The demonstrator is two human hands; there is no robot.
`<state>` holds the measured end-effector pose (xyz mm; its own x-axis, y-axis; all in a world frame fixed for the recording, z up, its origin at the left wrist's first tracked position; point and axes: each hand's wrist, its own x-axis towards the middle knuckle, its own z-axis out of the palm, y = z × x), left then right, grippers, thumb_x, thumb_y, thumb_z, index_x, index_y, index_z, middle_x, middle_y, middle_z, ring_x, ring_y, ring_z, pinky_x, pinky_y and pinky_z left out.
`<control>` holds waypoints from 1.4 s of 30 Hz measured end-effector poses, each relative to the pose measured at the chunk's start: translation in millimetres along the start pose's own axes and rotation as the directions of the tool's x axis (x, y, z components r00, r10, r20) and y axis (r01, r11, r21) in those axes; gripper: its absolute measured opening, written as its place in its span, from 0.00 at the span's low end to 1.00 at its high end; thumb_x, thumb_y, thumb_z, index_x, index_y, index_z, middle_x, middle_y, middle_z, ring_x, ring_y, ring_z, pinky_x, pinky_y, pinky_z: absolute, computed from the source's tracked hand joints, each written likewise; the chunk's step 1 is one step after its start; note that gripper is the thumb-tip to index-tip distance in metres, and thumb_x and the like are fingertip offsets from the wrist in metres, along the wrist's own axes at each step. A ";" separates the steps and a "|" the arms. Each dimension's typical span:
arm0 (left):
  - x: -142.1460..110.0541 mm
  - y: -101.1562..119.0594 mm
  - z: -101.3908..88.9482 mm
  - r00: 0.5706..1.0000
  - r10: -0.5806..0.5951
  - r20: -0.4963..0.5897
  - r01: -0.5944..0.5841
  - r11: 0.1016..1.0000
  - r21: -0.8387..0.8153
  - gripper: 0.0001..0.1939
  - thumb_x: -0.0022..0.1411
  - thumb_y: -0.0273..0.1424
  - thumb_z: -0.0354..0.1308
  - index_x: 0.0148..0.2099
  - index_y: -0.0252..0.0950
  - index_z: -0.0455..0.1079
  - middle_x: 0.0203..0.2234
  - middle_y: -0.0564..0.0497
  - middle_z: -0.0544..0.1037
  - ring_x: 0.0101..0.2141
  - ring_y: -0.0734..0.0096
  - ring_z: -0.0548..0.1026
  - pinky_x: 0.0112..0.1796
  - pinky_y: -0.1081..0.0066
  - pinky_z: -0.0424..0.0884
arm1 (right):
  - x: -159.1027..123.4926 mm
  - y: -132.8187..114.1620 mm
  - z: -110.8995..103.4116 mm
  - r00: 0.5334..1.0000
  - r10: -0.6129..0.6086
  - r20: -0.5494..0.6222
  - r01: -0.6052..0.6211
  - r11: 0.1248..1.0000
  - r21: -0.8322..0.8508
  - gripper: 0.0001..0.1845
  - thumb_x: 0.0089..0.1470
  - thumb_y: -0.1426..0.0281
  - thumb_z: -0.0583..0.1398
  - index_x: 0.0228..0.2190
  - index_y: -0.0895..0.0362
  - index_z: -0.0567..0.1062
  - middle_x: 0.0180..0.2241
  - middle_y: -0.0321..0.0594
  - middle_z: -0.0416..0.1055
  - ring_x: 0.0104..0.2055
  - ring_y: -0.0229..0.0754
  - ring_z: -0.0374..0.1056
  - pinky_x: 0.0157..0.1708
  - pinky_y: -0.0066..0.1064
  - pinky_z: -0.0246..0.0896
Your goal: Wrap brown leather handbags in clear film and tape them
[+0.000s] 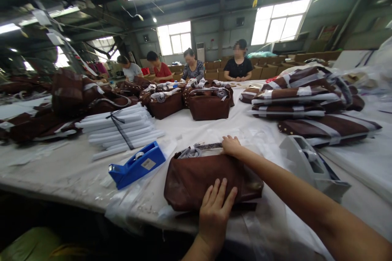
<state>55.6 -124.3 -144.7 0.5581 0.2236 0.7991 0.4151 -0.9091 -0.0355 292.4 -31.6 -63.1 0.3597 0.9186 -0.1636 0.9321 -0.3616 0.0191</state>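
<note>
The brown, soft, box-shaped leather bag [196, 175] sits upright in front of me, near the front edge of the white-covered tabletop [76, 171], between the blue plastic tape dispenser [137, 165] and the bulky grey dispenser [303, 157]. My left grip [214, 204] lies against the near side with its fingers spread, pinching nothing. My right grip [232, 146] reaches over the far top rim, beside the pale wrapped coil [192, 153] on top; its fingers bend there, but I cannot tell whether they pinch the rim or merely rest on it. If I drew the bag much towards me, its base could slide over the edge, since so little tabletop remains on my side. Pressing too hard with the flat fingers could dent or crease that supple leather. A sideways shove to the left might knock the blue plastic tape dispenser, and a careless outward swing of my right forearm could catch the grey one.
</note>
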 end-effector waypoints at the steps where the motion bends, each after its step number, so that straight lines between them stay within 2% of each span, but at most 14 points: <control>1: -0.4 -0.1 0.5 1.000 0.000 0.007 0.000 1.000 -0.003 0.23 0.74 0.27 0.42 0.64 0.47 0.65 0.60 0.51 0.70 0.58 0.64 0.71 0.52 0.64 0.74 | 5.0 -3.4 2.3 1.000 0.019 0.016 -0.018 1.000 -0.018 0.19 0.58 0.62 0.65 0.47 0.58 0.75 0.58 0.48 0.66 0.61 0.57 0.59 0.60 0.57 0.54; 6: -2.6 -0.1 1.4 1.000 -0.011 0.026 0.012 1.000 -0.021 0.22 0.74 0.28 0.43 0.64 0.47 0.65 0.62 0.51 0.69 0.59 0.63 0.70 0.53 0.63 0.73 | 15.8 -3.8 10.5 0.991 0.089 0.096 -0.089 0.996 -0.002 0.19 0.62 0.63 0.62 0.51 0.58 0.72 0.55 0.46 0.68 0.54 0.51 0.67 0.53 0.51 0.65; 11: -5.7 -0.1 2.8 1.000 -0.010 0.027 0.010 1.000 -0.029 0.21 0.73 0.28 0.44 0.64 0.46 0.65 0.62 0.50 0.69 0.59 0.62 0.70 0.53 0.61 0.74 | 10.9 11.0 13.2 0.990 0.036 0.137 -0.057 0.987 0.153 0.15 0.63 0.62 0.61 0.47 0.58 0.74 0.47 0.43 0.72 0.44 0.44 0.71 0.44 0.41 0.71; 15: -5.5 -0.8 4.3 1.000 -0.011 0.022 0.012 1.000 -0.025 0.21 0.73 0.29 0.46 0.64 0.47 0.65 0.61 0.50 0.69 0.59 0.62 0.71 0.53 0.62 0.73 | -2.2 23.4 14.6 0.999 -0.018 0.033 0.008 0.961 0.275 0.12 0.60 0.62 0.63 0.38 0.59 0.76 0.39 0.39 0.75 0.40 0.42 0.72 0.42 0.38 0.69; 19: -3.6 -2.0 5.0 1.000 -0.008 0.028 0.009 1.000 -0.030 0.21 0.73 0.29 0.46 0.64 0.46 0.65 0.61 0.50 0.69 0.59 0.62 0.70 0.53 0.62 0.73 | -17.0 36.9 14.6 0.992 0.001 -0.129 0.050 0.921 0.387 0.08 0.53 0.63 0.64 0.32 0.55 0.78 0.32 0.37 0.77 0.38 0.44 0.72 0.39 0.31 0.64; 26: -2.1 -3.0 3.6 0.998 -0.011 0.062 0.013 0.999 -0.038 0.21 0.73 0.28 0.46 0.64 0.46 0.65 0.62 0.49 0.68 0.59 0.61 0.70 0.54 0.61 0.73 | -33.8 48.4 14.4 0.960 0.041 -0.276 0.123 0.827 0.549 0.12 0.53 0.58 0.61 0.30 0.54 0.73 0.33 0.41 0.77 0.39 0.48 0.72 0.40 0.35 0.64; 30: -1.1 -3.3 2.2 0.998 -0.014 0.065 0.016 0.999 -0.041 0.22 0.73 0.28 0.46 0.64 0.46 0.65 0.62 0.49 0.69 0.59 0.61 0.70 0.54 0.61 0.73 | -47.0 41.4 9.0 0.960 -0.072 -0.269 0.233 0.738 0.633 0.18 0.53 0.53 0.61 0.33 0.54 0.70 0.28 0.36 0.74 0.33 0.43 0.71 0.34 0.32 0.65; 32: -1.0 -3.7 1.8 0.998 -0.009 0.068 0.011 0.999 -0.037 0.21 0.73 0.28 0.46 0.64 0.46 0.65 0.62 0.49 0.69 0.59 0.61 0.70 0.54 0.62 0.72 | -57.3 37.2 3.5 0.950 -0.164 -0.265 0.308 0.633 0.711 0.22 0.50 0.51 0.63 0.38 0.55 0.69 0.29 0.35 0.74 0.32 0.42 0.71 0.32 0.30 0.66; 35: -1.1 -4.2 1.4 0.997 -0.004 0.076 0.006 1.000 -0.027 0.22 0.72 0.28 0.48 0.65 0.46 0.64 0.62 0.49 0.69 0.59 0.61 0.70 0.54 0.62 0.72 | -80.3 33.7 -6.5 0.910 -0.263 -0.322 0.407 0.408 0.817 0.30 0.49 0.54 0.68 0.48 0.54 0.67 0.32 0.36 0.74 0.34 0.42 0.72 0.34 0.31 0.68; 37: -0.9 -4.3 1.2 0.997 -0.006 0.080 0.008 1.000 -0.023 0.22 0.72 0.28 0.49 0.65 0.46 0.64 0.62 0.49 0.69 0.59 0.61 0.69 0.54 0.62 0.72 | -99.8 34.3 -11.3 0.889 -0.258 -0.379 0.451 0.345 0.823 0.34 0.50 0.58 0.68 0.55 0.53 0.65 0.34 0.37 0.75 0.35 0.43 0.73 0.37 0.33 0.70; 39: -0.4 -4.2 1.2 0.997 -0.007 0.081 0.009 1.000 -0.023 0.22 0.72 0.28 0.49 0.65 0.46 0.64 0.62 0.49 0.68 0.60 0.61 0.69 0.54 0.62 0.72 | -119.1 37.8 -12.1 0.865 -0.256 -0.431 0.500 0.378 0.779 0.35 0.53 0.61 0.67 0.59 0.51 0.63 0.39 0.40 0.77 0.39 0.45 0.75 0.42 0.37 0.72; 42: 0.5 -4.2 1.4 0.997 -0.004 0.080 0.007 0.999 -0.032 0.22 0.72 0.28 0.50 0.64 0.46 0.65 0.62 0.48 0.69 0.60 0.61 0.69 0.54 0.62 0.73 | -139.0 47.0 -5.8 0.827 -0.270 -0.493 0.554 0.538 0.635 0.32 0.55 0.66 0.65 0.60 0.49 0.67 0.52 0.43 0.74 0.54 0.50 0.71 0.56 0.44 0.66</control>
<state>55.1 -119.9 -145.0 0.6120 0.2551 0.7486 0.3958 -0.9183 -0.0107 286.4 -175.3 -33.7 0.0666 0.9359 0.3459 0.6745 0.2132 -0.7068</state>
